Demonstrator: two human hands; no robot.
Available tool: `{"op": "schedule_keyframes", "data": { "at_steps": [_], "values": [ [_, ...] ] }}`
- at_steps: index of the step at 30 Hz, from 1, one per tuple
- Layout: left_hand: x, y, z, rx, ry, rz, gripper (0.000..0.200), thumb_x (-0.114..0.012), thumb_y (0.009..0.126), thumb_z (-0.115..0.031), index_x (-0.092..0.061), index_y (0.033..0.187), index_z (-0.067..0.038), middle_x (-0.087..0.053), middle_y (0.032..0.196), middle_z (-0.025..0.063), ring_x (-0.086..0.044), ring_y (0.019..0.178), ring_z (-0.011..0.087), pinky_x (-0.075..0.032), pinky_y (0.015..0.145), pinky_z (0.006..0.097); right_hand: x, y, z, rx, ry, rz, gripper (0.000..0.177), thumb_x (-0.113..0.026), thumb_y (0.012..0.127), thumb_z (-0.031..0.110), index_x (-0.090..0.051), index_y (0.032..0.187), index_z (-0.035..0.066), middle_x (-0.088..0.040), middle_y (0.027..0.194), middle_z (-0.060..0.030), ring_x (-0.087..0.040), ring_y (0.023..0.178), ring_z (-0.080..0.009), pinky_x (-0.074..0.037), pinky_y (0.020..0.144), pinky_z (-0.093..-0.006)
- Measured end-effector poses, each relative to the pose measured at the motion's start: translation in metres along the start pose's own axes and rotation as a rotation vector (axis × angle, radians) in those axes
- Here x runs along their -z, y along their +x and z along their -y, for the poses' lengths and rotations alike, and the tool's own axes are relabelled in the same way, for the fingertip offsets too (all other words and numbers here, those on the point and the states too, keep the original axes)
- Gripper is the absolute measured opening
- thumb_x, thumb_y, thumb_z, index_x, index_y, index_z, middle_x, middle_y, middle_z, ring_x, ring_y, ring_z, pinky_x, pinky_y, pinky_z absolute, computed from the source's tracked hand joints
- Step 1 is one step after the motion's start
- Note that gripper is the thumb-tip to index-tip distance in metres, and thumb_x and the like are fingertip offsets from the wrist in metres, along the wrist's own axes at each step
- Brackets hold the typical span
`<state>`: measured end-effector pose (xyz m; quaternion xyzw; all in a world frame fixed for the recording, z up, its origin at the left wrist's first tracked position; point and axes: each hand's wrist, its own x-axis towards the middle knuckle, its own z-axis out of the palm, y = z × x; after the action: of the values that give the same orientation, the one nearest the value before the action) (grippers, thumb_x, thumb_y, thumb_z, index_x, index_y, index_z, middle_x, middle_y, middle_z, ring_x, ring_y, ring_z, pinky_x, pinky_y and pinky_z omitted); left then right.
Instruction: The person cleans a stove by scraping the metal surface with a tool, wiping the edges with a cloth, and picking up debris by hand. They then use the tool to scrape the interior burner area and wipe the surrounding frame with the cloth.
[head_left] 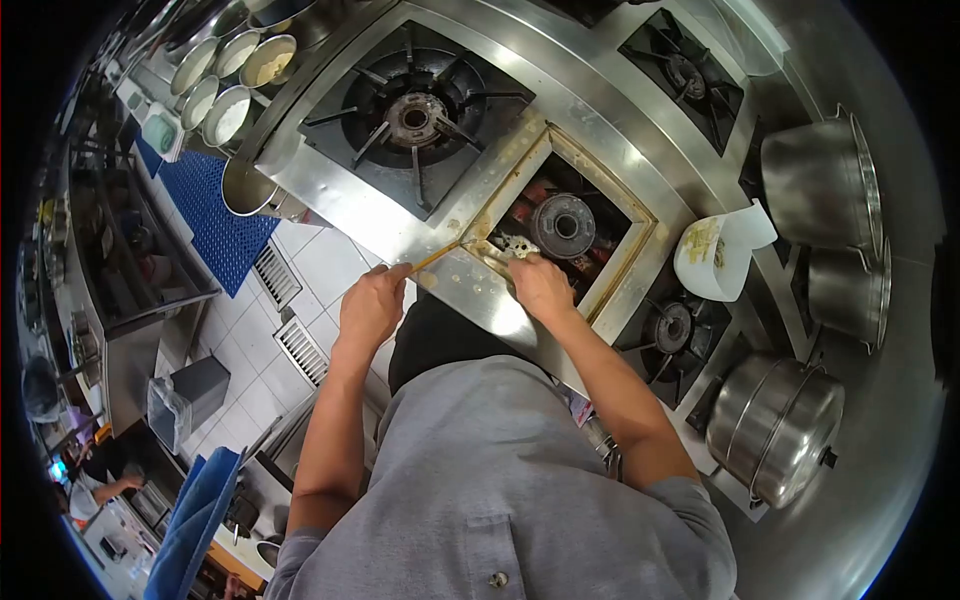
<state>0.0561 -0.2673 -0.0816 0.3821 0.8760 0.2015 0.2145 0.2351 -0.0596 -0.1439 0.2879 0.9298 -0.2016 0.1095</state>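
Note:
My left hand (370, 312) is closed at the stove's front edge, its fingertips pinching the near end of a thin yellow-brown strip (436, 257). That strip runs across the steel toward the corner of a square burner opening (640, 215). At the front rim of this opening my right hand (543, 290) is closed, fingers bent down over the edge; what they grip is hidden. Pale crumbly residue (516, 244) lies just beyond those fingertips. Inside the uncovered opening sits a round burner head (566, 226) among reddish parts. Brown grease stains mark the rim.
Left of the opening is a burner with a black pan support (415, 120). A white container (712, 252) stands to the right, near a big lidded pot (775, 430) and other steel pots (820, 175). A grey bin (188, 400) and blue mat (215, 200) are on the tiled floor.

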Motion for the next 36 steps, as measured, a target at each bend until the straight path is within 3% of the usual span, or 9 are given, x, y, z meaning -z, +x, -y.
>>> {"op": "schedule_keyframes", "data": {
  "at_steps": [4,8,12,16,20,22,27,30,36],
  "values": [
    [0.007,0.009,-0.004,-0.006,0.012,0.003,0.024,-0.054,0.091,-0.012,-0.068,0.110,-0.010,-0.067,0.089,0.0157,-0.065,0.078,0.0370,-0.052,0.070,0.0457,0.002,-0.005,-0.012,-0.190,0.026,-0.144,0.015,-0.050,0.086,0.009,-0.062,0.091,0.001,-0.064,0.098,-0.0202,-0.066,0.084,-0.0420,-0.053,0.074,-0.0514],
    [0.000,0.017,-0.006,-0.030,-0.015,0.010,0.024,-0.054,0.092,-0.013,-0.068,0.110,-0.010,-0.066,0.089,0.0158,-0.064,0.077,0.0377,-0.052,0.070,0.0461,-0.011,-0.020,-0.013,-0.006,0.168,-0.052,0.016,-0.051,0.087,0.011,-0.063,0.083,0.000,-0.063,0.087,-0.0213,-0.065,0.079,-0.0414,-0.053,0.071,-0.0510],
    [-0.002,0.024,-0.009,-0.063,-0.005,0.041,0.024,-0.054,0.092,-0.013,-0.068,0.110,-0.010,-0.066,0.088,0.0166,-0.064,0.077,0.0385,-0.051,0.069,0.0466,-0.017,-0.016,-0.020,-0.204,0.068,-0.197,0.013,-0.053,0.084,0.011,-0.064,0.083,0.004,-0.063,0.086,-0.0216,-0.065,0.081,-0.0415,-0.052,0.074,-0.0520],
    [-0.006,0.029,-0.007,-0.091,0.014,0.074,0.024,-0.054,0.091,-0.012,-0.068,0.110,-0.010,-0.066,0.087,0.0170,-0.064,0.076,0.0390,-0.051,0.069,0.0466,-0.020,-0.015,-0.003,-0.028,0.117,-0.072,0.014,-0.053,0.083,0.009,-0.064,0.084,0.003,-0.064,0.089,-0.0226,-0.066,0.081,-0.0408,-0.054,0.073,-0.0492],
    [-0.006,0.032,-0.005,-0.121,0.019,0.079,0.023,-0.054,0.091,-0.012,-0.068,0.109,-0.010,-0.066,0.087,0.0172,-0.064,0.076,0.0393,-0.051,0.068,0.0468,-0.011,-0.017,-0.028,-0.275,0.000,-0.140,0.013,-0.053,0.086,0.013,-0.064,0.085,0.005,-0.064,0.087,-0.0217,-0.066,0.079,-0.0411,-0.053,0.071,-0.0497],
    [-0.006,0.035,-0.002,-0.137,0.019,0.089,0.023,-0.054,0.091,-0.013,-0.068,0.109,-0.009,-0.066,0.088,0.0176,-0.064,0.076,0.0394,-0.051,0.068,0.0471,-0.004,-0.032,-0.057,-0.182,0.142,-0.239,0.019,-0.052,0.091,0.019,-0.065,0.089,0.005,-0.064,0.087,-0.0212,-0.065,0.079,-0.0397,-0.053,0.070,-0.0505],
    [-0.009,0.039,-0.009,-0.137,-0.018,0.129,0.023,-0.054,0.092,-0.013,-0.068,0.110,-0.008,-0.066,0.088,0.0182,-0.064,0.077,0.0400,-0.050,0.068,0.0475,0.037,-0.083,-0.103,-0.045,0.126,0.066,0.018,-0.055,0.090,0.017,-0.068,0.098,0.009,-0.065,0.089,-0.0164,-0.065,0.088,-0.0370,-0.053,0.076,-0.0469],
    [-0.012,0.042,-0.011,-0.130,-0.033,0.153,0.023,-0.054,0.093,-0.013,-0.068,0.110,-0.008,-0.066,0.088,0.0181,-0.064,0.077,0.0402,-0.050,0.068,0.0475,0.055,-0.090,-0.118,-0.030,-0.202,0.451,0.018,-0.057,0.087,0.015,-0.070,0.098,0.012,-0.066,0.089,-0.0128,-0.065,0.092,-0.0344,-0.053,0.079,-0.0446],
    [-0.013,0.045,-0.013,-0.147,-0.030,0.192,0.024,-0.054,0.092,-0.012,-0.067,0.111,-0.008,-0.065,0.090,0.0184,-0.063,0.079,0.0408,-0.050,0.069,0.0476,0.070,-0.054,-0.116,0.215,-0.723,0.258,0.013,-0.061,0.076,0.016,-0.072,0.073,0.011,-0.067,0.091,-0.0056,-0.062,0.092,-0.0190,-0.040,0.087,-0.0346]
  ]
}}
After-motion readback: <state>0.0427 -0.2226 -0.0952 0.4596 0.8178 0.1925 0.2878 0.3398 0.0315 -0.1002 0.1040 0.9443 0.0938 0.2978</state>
